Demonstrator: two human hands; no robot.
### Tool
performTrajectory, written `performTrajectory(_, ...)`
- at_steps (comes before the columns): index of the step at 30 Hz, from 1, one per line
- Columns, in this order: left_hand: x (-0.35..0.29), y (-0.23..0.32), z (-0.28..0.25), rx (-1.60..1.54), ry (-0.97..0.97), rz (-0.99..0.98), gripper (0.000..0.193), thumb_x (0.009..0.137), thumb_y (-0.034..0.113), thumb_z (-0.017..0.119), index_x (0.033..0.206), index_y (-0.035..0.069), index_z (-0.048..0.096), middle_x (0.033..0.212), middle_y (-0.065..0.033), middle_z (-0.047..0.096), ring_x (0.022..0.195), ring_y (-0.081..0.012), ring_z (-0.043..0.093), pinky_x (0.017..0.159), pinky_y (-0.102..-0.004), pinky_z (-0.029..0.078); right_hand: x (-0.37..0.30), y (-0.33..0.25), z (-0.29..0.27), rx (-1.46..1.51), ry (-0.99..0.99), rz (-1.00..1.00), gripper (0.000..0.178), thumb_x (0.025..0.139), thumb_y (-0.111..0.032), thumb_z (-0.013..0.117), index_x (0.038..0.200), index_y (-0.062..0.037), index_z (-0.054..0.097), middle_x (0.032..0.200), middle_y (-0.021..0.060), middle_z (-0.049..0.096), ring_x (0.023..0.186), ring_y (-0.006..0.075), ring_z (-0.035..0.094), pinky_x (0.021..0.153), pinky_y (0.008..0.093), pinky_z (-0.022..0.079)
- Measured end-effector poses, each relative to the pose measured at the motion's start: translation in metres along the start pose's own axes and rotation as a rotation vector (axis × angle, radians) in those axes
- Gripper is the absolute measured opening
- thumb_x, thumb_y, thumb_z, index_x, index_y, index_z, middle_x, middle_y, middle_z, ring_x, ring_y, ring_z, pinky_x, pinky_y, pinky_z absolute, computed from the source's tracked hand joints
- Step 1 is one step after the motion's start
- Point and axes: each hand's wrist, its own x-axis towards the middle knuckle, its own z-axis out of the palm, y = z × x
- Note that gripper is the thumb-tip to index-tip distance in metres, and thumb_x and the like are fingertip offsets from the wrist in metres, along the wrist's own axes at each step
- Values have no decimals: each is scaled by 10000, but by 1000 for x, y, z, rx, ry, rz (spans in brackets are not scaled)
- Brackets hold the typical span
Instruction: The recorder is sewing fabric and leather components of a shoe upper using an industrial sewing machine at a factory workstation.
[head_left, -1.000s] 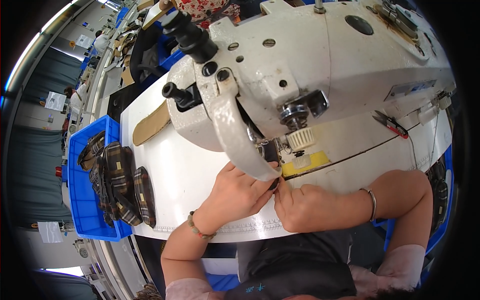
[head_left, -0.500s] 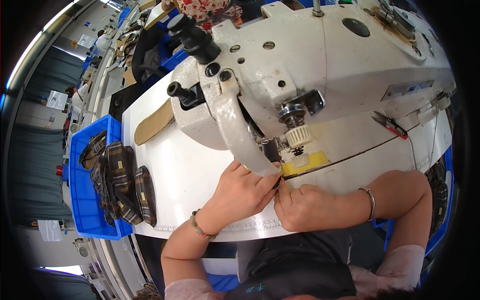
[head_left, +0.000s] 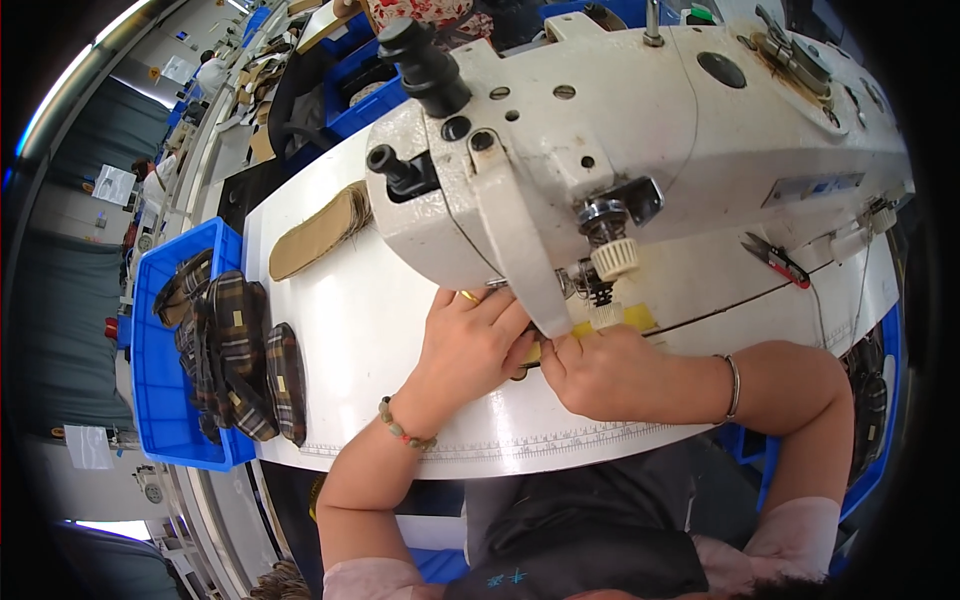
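Observation:
My left hand (head_left: 466, 350) is bent at the white sewing machine (head_left: 545, 150), its fingertips under the head beside the needle area. Close on its right, my right hand (head_left: 620, 378) is closed in a pinch below the cream tension knob (head_left: 613, 260). Between the hands, a small dark edge (head_left: 520, 373) shows under my left thumb. The rest of that piece is hidden by my fingers and the machine's curved white lever (head_left: 515, 240). A yellow patch (head_left: 637, 318) lies on the machine bed behind my right hand.
At the left, a blue bin (head_left: 150, 390) holds plaid shoe-shaped pieces (head_left: 237, 320); another plaid piece (head_left: 285, 385) lies beside it on the white table (head_left: 345, 350). Tan sole-shaped pieces (head_left: 312, 238) are stacked farther back. Red-handled thread snips (head_left: 775, 260) rest at the right, near another blue bin (head_left: 885, 430).
Both hands have moved farther from me, the left also leftward with its fingertips deeper under the machine head. The dark piece between them is now more hidden. My view has shifted slightly.

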Motion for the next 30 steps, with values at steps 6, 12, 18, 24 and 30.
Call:
performTrajectory(6,-5,-1,-4,153,139,-9,366,637,107,753,999,105,699,932,10,681,873,-179,606,800,-353,471,-1,7,1,69,-3,1,175,683,-107,648,768,46,655,605,64,569,476,156,583,381,304,433)
performTrajectory(12,-11,-2,7,81,162,-35,380,612,111,760,987,110,697,924,5,677,832,-170,625,787,-334,510,4,28,-1,42,51,10,93,740,-127,672,804,-59,670,617,35,590,482,187,602,404,327,455)
performTrajectory(18,-7,-4,9,80,193,-28,357,594,125,759,940,100,677,885,-9,665,827,-189,639,832,-382,522,5,35,18,325,241,378,56,807,-145,679,855,-117,678,631,33,627,570,237,654,477,366,501)
performTrajectory(24,-4,-5,17,117,208,-59,293,567,149,766,814,102,615,821,-15,644,775,-205,626,836,-406,505,7,30,18,134,-4,332,67,833,-143,669,862,-85,687,687,66,668,632,264,677,557,372,524)
performTrajectory(30,1,-16,22,88,253,1,257,567,152,760,765,115,601,802,-10,636,725,-201,610,798,-391,504,5,29,23,447,110,595,134,845,-176,674,804,-49,685,708,82,690,647,270,687,590,380,543)
